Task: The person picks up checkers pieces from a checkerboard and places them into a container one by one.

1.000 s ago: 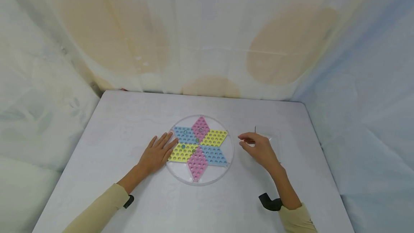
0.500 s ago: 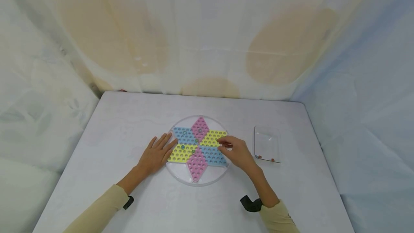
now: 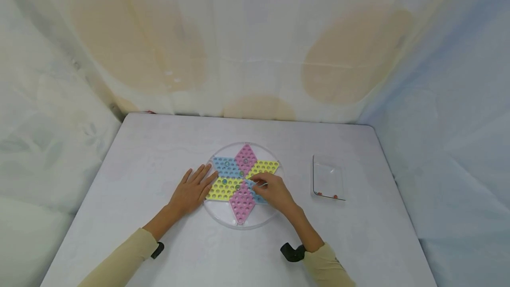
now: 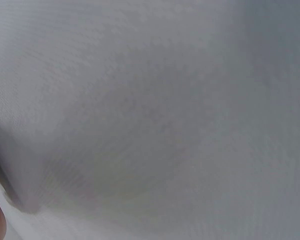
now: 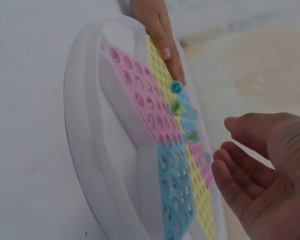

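While the board (image 3: 243, 203), bearing marbles (image 5: 176, 108), is touched on the bench (image 3: 167, 145) by the left hand (image 3: 191, 193), fingers spread, placing of another is presumed underway near board centre by the right hand (image 3: 272, 190), whose fingers' grip cannot be told, alignment over the holes (image 5: 151, 120) being judged needed next.
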`<move>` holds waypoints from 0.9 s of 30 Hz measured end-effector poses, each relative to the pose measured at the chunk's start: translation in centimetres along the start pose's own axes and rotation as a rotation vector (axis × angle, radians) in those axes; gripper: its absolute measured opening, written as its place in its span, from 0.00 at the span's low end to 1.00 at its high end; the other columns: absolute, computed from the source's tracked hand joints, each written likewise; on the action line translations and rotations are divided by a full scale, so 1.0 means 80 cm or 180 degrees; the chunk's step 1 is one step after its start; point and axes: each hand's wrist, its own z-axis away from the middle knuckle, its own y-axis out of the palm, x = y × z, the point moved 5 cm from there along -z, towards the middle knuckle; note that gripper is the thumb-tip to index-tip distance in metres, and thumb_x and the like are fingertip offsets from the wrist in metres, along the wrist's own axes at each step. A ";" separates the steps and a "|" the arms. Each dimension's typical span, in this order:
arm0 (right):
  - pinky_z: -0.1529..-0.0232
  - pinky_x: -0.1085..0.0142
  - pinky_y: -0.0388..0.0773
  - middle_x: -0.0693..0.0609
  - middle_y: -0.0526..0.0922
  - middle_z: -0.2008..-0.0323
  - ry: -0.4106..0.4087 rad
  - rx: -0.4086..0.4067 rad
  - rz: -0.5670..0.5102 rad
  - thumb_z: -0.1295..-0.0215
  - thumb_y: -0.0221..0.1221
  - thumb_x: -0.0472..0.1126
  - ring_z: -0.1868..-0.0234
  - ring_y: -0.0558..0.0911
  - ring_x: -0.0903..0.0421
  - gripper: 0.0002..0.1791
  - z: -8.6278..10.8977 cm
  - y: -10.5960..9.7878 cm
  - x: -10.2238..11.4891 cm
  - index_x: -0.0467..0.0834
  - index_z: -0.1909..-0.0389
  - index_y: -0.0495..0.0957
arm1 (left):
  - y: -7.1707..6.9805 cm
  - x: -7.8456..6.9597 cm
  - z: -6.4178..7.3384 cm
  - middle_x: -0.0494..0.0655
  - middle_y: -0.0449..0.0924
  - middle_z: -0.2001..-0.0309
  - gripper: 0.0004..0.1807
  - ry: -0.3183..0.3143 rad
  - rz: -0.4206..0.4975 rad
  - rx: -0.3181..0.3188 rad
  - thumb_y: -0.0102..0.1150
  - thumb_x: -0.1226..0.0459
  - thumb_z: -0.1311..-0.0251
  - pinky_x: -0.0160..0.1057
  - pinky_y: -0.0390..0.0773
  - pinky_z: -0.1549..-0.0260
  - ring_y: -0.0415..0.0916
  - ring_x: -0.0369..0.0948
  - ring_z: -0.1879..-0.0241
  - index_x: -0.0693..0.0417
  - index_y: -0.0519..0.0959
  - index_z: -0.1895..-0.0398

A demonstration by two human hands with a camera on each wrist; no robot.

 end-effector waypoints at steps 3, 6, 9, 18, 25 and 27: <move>0.55 0.64 0.82 0.44 0.84 0.55 0.0084 0.0058 0.0030 0.36 0.66 0.33 0.57 0.83 0.53 0.14 -0.004 0.010 -0.002 0.36 0.50 0.82 | -0.001 0.001 0.000 0.50 0.48 0.21 0.30 0.0012 0.0025 -0.0036 0.42 0.51 0.24 0.57 0.42 0.27 0.41 0.49 0.23 0.45 0.59 0.22; 0.55 0.64 0.82 0.45 0.84 0.55 0.0101 0.0088 0.0070 0.36 0.66 0.33 0.57 0.83 0.53 0.14 -0.007 0.019 -0.005 0.37 0.50 0.82 | 0.001 0.002 0.001 0.50 0.48 0.21 0.30 0.0018 0.0037 -0.0065 0.42 0.52 0.24 0.57 0.42 0.27 0.42 0.49 0.23 0.45 0.59 0.22; 0.55 0.65 0.82 0.46 0.84 0.55 0.0081 0.0089 0.0128 0.36 0.66 0.33 0.58 0.84 0.53 0.14 -0.011 0.027 -0.010 0.38 0.49 0.82 | 0.002 0.003 0.002 0.50 0.48 0.21 0.30 0.0025 0.0020 -0.0076 0.42 0.52 0.24 0.57 0.41 0.27 0.42 0.49 0.23 0.45 0.59 0.22; 0.57 0.67 0.81 0.47 0.84 0.55 0.0089 0.0095 0.0163 0.36 0.66 0.34 0.59 0.83 0.55 0.14 -0.016 0.045 -0.017 0.38 0.50 0.82 | 0.007 0.004 0.003 0.49 0.46 0.21 0.30 0.0013 -0.0030 -0.0065 0.41 0.51 0.24 0.56 0.41 0.27 0.41 0.49 0.22 0.43 0.58 0.21; 0.59 0.67 0.80 0.50 0.83 0.56 0.0155 0.0092 0.0358 0.37 0.68 0.37 0.60 0.80 0.58 0.15 -0.021 0.052 -0.019 0.39 0.50 0.83 | 0.007 0.004 0.001 0.50 0.47 0.21 0.30 0.0032 0.0033 -0.0114 0.42 0.51 0.24 0.57 0.42 0.27 0.42 0.50 0.23 0.44 0.59 0.22; 0.60 0.67 0.79 0.51 0.82 0.57 0.0186 0.0125 0.0427 0.37 0.68 0.38 0.61 0.79 0.59 0.15 -0.022 0.055 -0.018 0.40 0.50 0.83 | 0.007 0.004 0.002 0.50 0.47 0.21 0.30 0.0030 0.0038 -0.0100 0.42 0.51 0.24 0.57 0.42 0.27 0.42 0.50 0.23 0.44 0.59 0.22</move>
